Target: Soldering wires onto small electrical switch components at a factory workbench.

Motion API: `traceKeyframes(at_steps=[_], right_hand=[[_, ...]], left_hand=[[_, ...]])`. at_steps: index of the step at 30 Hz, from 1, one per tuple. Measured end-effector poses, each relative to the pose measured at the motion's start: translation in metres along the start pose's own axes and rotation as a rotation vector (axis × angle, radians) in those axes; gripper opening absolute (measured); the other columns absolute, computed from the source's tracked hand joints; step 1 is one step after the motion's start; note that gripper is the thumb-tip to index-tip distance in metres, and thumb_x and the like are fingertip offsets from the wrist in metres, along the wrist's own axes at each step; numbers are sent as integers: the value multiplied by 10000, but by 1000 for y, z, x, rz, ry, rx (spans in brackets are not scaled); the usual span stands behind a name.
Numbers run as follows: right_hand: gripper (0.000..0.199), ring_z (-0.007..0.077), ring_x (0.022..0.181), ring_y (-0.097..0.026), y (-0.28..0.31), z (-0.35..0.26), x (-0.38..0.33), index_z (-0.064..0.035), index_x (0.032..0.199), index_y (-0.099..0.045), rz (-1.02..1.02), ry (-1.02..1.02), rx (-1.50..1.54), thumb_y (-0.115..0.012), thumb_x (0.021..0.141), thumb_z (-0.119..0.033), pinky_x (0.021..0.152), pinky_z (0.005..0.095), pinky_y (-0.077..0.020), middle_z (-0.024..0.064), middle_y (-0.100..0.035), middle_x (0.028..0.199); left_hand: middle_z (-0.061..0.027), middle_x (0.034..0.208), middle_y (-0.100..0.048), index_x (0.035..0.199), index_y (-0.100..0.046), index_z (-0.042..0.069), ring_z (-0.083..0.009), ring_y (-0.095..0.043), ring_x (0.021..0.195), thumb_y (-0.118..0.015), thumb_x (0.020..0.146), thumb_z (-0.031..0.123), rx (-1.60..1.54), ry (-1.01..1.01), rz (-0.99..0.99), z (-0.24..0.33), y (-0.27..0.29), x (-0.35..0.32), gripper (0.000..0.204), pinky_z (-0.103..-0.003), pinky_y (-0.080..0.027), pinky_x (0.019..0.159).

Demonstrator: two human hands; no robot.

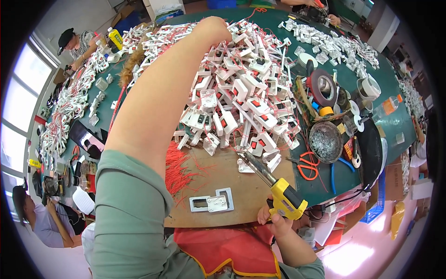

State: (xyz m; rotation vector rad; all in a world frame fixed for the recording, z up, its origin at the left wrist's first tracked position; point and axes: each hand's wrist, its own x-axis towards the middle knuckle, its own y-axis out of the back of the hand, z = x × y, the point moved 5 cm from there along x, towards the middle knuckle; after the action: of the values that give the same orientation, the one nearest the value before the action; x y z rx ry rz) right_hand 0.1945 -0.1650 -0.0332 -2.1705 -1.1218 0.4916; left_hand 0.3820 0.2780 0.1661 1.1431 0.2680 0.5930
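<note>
Head view: the right hand (278,218) is closed around a yellow soldering gun (284,197) at the near right, above the brown board (241,195). The left hand (211,28) reaches far over the heap of white switch parts (241,93), its grip hidden; its arm covers the table's left part

Green table (395,123) w/ white switch-part pile (241,88)

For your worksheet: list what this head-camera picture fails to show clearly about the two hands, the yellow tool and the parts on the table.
- Left hand: head view; it reaches away over the pile of white parts, so its fingers and any grip are hidden behind the wrist.
- Yellow soldering gun: the right hand covers its grip.
- Metal bowl: contents too small to identify.
- Table far edge: cut off by the fisheye rim.
</note>
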Motion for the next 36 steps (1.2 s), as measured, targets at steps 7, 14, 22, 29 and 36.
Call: traceKeyframes(at_steps=[7, 14, 22, 29, 36], right_hand=[[609, 178, 698, -517, -4, -2, 2, -34, 1331, -429, -34, -10, 49, -750, 855, -239, 655, 333, -456, 63, -523, 813], [702, 186, 593, -530, 2, 1, 2, -23, 1359, -413, 36, 16, -48, -758, 823, -317, 596, 341, -463, 61, -529, 731], [679, 192, 577, -529, 0, 0, 0, -11, 1355, -402, 38, 60, -71, -734, 843, -309, 546, 340, -449, 59, -527, 722], [696, 148, 539, -503, 6, 0, 1, -17, 1356, -396, 34, 113, -87, -710, 857, -387, 499, 307, -422, 33, -509, 706], [705, 152, 541, -490, -1, -2, 9, -16, 1352, -386, 38, 102, -140, -707, 856, -401, 520, 313, -423, 29, -489, 704]], left_hand=[[-111, 739, -707, 847, -746, 45, -212, -685, 669, -734, 718, 251, 240, 8, -76, -20, -6, 22, 244, -345, -563, 666], [-76, 879, -689, 970, -667, 1, -151, -657, 787, -715, 832, 59, -907, 306, -135, -67, 8, -25, 157, -259, -540, 661], [-134, 982, -649, 1072, -582, -40, -205, -665, 895, -660, 897, 48, -1272, 278, 1, -110, 53, -141, 211, -284, -591, 788], [-91, 1010, -623, 1421, -369, 25, -211, -648, 817, -657, 905, 227, -1543, 83, -105, -57, 38, -331, 625, -320, -550, 697], [-75, 980, -633, 1292, -448, 93, -197, -635, 835, -803, 769, 78, -1967, 442, -413, -51, -78, -468, 632, -290, -482, 646]])
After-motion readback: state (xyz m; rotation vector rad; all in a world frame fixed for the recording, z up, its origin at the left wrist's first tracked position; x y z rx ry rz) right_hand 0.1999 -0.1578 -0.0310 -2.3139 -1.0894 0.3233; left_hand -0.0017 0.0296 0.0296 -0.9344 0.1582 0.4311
